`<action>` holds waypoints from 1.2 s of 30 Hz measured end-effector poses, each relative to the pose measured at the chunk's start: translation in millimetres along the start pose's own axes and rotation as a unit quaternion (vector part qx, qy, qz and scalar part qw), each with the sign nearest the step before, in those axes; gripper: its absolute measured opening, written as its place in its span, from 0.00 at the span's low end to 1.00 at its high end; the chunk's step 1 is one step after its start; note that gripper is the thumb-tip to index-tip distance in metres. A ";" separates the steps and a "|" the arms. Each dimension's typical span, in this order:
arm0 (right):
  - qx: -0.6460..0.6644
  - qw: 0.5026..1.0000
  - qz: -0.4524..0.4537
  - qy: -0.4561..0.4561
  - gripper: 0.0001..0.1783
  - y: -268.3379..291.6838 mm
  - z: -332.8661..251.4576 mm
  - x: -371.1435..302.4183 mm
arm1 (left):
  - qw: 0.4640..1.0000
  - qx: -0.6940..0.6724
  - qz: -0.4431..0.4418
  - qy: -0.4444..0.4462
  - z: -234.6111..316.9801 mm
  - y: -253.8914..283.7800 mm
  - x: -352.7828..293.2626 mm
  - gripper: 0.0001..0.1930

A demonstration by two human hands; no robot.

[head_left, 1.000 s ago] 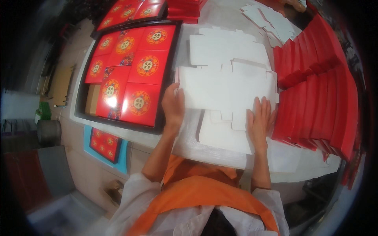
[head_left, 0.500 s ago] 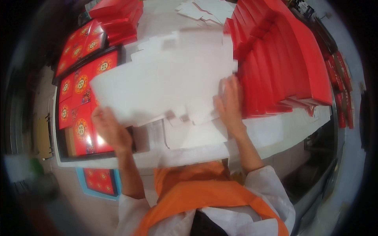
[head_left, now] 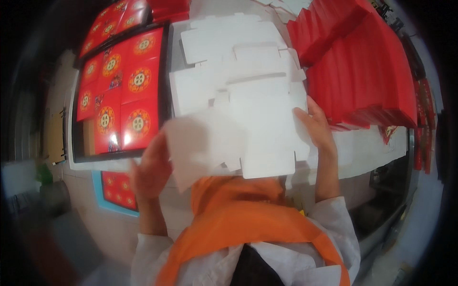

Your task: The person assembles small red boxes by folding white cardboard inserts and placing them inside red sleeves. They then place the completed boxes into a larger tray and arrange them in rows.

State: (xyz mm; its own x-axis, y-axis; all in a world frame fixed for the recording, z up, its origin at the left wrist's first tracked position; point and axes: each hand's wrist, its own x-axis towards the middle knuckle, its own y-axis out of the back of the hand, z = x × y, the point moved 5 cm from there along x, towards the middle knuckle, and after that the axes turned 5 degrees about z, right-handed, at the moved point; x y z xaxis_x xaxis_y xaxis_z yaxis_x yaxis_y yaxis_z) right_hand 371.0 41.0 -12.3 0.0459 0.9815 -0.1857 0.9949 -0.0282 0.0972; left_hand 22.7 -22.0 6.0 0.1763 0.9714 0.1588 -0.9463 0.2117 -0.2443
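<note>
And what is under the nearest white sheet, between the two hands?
Past the nearest sheet, other white sheets show, partly overlapped by it. What lies directly beneath it is covered and cannot be seen.

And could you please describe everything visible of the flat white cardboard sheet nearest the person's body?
The flat white cardboard sheet looks thin, matte and plain, with cut tabs and notches. Unfolded, it overlaps other white cardboard sheets beyond it. Its left end, blurred and shadowed, is in the left hand; the right hand is at its right edge, its grip unclear.
</note>
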 end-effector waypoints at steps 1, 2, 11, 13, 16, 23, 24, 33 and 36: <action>-0.022 0.999 -0.026 0.003 0.21 -5.0 1.0 -1.2 | 0.991 -0.114 -0.061 0.025 -1.1 -12.1 3.5 0.34; -0.043 0.998 -0.051 0.005 0.21 -11.1 2.8 -2.4 | 0.966 -0.221 -0.118 0.063 -2.4 -23.7 6.1 0.36; -0.119 0.982 -0.147 -0.030 0.22 -37.2 16.2 -4.9 | 0.907 0.285 -0.305 0.051 -37.5 -54.7 32.5 0.21; -0.086 0.986 -0.131 -0.063 0.22 -49.1 16.0 -9.6 | 0.953 0.257 -0.091 0.128 -51.9 -41.1 43.6 0.13; -0.092 0.984 -0.149 -0.037 0.21 -59.4 12.1 -19.8 | 0.912 0.388 -0.044 0.123 -51.7 -45.5 50.3 0.12; 0.184 0.924 -0.163 -0.293 0.27 -70.2 40.5 -39.0 | 0.891 0.404 -0.086 0.188 -63.9 -56.0 27.2 0.13; 0.218 0.914 -0.140 -0.313 0.27 -73.6 48.7 -37.5 | 0.891 0.397 -0.104 0.192 -65.8 -58.8 23.9 0.13; -0.079 0.957 -0.276 -0.050 0.22 -89.9 27.8 -42.6 | 0.919 0.309 -0.129 0.208 -74.4 -68.2 17.1 0.14; -0.160 0.952 -0.260 -0.004 0.21 -92.8 16.9 -50.9 | 0.928 0.255 -0.120 0.242 -82.0 -66.7 13.4 0.14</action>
State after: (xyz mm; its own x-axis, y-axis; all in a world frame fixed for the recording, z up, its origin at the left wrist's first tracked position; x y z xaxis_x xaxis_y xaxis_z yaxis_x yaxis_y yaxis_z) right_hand 277.8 -9.6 -28.4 -0.4431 0.8458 -0.2970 0.8050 0.5212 0.2834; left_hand 110.5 -14.3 -54.0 0.3836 0.8628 -0.3294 -0.8471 0.4707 0.2465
